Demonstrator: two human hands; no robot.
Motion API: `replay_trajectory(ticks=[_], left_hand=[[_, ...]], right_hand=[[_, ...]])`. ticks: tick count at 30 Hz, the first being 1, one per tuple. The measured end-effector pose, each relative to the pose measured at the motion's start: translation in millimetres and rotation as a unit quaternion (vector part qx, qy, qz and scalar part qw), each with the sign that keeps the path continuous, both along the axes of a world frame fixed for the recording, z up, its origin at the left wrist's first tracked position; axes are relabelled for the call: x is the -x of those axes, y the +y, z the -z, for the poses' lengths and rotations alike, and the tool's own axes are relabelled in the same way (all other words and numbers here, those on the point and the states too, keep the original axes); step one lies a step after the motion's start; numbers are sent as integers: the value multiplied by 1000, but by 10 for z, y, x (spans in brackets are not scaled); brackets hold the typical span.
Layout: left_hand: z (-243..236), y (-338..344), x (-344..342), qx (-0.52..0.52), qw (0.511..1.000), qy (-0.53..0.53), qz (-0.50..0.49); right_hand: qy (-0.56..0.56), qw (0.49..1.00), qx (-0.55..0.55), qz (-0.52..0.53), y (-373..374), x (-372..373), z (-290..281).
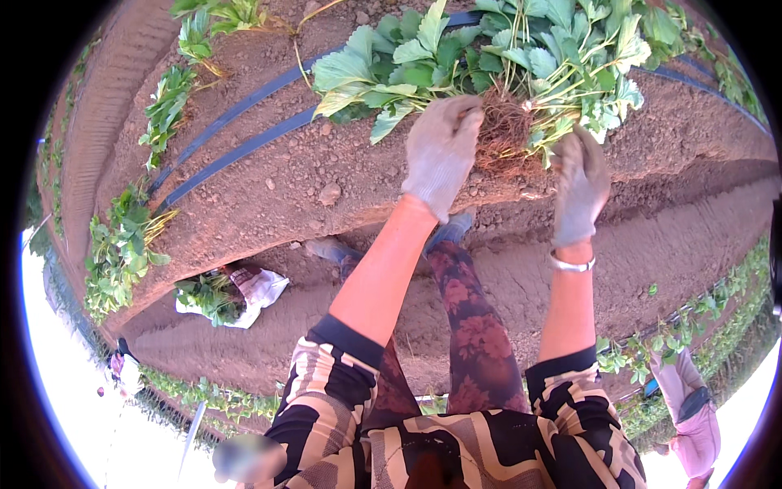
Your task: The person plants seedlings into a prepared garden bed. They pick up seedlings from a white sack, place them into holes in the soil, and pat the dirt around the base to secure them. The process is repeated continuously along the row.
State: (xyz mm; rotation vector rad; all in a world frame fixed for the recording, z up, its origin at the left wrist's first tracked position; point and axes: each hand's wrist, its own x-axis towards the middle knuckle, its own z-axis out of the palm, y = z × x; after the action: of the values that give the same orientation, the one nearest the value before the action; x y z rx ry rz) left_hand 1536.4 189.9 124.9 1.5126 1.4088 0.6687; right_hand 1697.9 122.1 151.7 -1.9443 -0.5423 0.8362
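Observation:
My left hand (441, 152), in a grey glove, grips a bundle of green leafy seedlings (489, 57) at its tangled brown roots (503, 134), held over a raised soil bed (269, 179). My right hand (580, 186), also gloved, with a silver bracelet on the wrist, closes its fingertips on stems at the right side of the same root clump. Green leaves fan out above both hands.
Two black drip hoses (244, 122) run along the bed. Planted seedlings (167, 106) stand in a row at the left. A white sack of seedlings (236, 293) lies in the furrow. Another person (692, 416) bends at the lower right.

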Motion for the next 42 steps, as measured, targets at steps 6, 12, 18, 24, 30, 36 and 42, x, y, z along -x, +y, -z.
replay_trajectory(ticks=[6,12,18,24,30,36,42], left_hand=[[-32,11,-278,164,984,-67,-3],[7,-304,373,227,969,-94,-42],[-353,-276,842,280,929,-239,-32],[-562,-82,1579,307,928,-206,-47],[-676,-82,2384,279,906,-313,-54],[-647,54,3393,272,906,-320,-53],[-534,-110,4108,266,859,-404,-167]], right_hand=[[-187,910,207,-308,494,-263,271],[-208,949,183,-147,226,-46,-426],[-150,966,-207,-32,12,366,-750],[-131,975,15,-177,317,1229,-725],[-68,932,-163,-317,379,2250,-617],[-103,848,-78,-514,484,3261,-564],[34,843,-77,-531,478,3896,-290]])
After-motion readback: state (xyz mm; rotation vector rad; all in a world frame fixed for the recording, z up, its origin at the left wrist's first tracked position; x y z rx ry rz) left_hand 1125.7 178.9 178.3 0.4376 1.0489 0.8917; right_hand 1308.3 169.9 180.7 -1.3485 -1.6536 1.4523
